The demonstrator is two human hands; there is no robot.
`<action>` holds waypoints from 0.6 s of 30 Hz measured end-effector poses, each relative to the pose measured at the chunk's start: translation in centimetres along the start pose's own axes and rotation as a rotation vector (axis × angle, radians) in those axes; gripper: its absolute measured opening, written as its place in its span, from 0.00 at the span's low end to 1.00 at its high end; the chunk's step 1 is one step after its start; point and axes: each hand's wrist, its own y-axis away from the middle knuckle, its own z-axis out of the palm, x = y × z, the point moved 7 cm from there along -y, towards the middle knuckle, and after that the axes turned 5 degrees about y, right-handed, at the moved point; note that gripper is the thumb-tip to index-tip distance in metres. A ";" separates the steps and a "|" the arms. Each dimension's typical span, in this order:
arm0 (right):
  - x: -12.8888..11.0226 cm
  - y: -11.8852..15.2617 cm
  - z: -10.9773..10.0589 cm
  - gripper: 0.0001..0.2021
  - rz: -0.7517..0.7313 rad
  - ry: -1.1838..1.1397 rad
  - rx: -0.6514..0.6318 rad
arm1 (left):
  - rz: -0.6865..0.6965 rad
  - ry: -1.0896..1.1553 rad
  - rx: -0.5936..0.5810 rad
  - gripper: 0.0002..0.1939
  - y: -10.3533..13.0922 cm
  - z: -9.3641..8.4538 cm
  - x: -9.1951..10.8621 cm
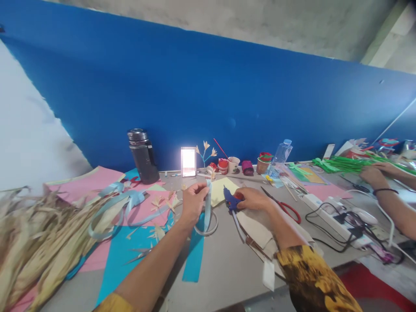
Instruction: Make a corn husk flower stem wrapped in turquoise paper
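Left hand (194, 203) up front over the counter (224, 271), thumb and fingers pinched together on a pale blue ribbon (207, 208) that hangs down beside a greyish ring (215, 226). Over on the right, the other hand — the right hand (253, 199) — is wrapped round a blue glue gun (230, 201), its nozzle angled up beside the yellow paper (218, 198). Red-handled scissors (294, 212) lie just past that wrist; dried husks (55, 242) sprawl at far left, near a dark flask (144, 162). And at far right — a co-worker's hands (372, 177) among green stems (344, 164), beyond the white power strip (325, 215).
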 end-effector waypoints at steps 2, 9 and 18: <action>0.3 -0.1 -0.5 0.16 -0.028 -0.100 0.038 | 0.005 0.003 0.023 0.14 -0.2 -0.2 0.1; 1.0 0.2 -1.3 0.15 -0.103 -0.369 -0.013 | -0.001 -0.003 0.058 0.13 -0.1 -0.6 0.4; 0.3 0.3 -0.5 0.13 -0.074 -0.360 -0.107 | -0.137 0.300 -0.060 0.17 -0.2 1.5 -1.5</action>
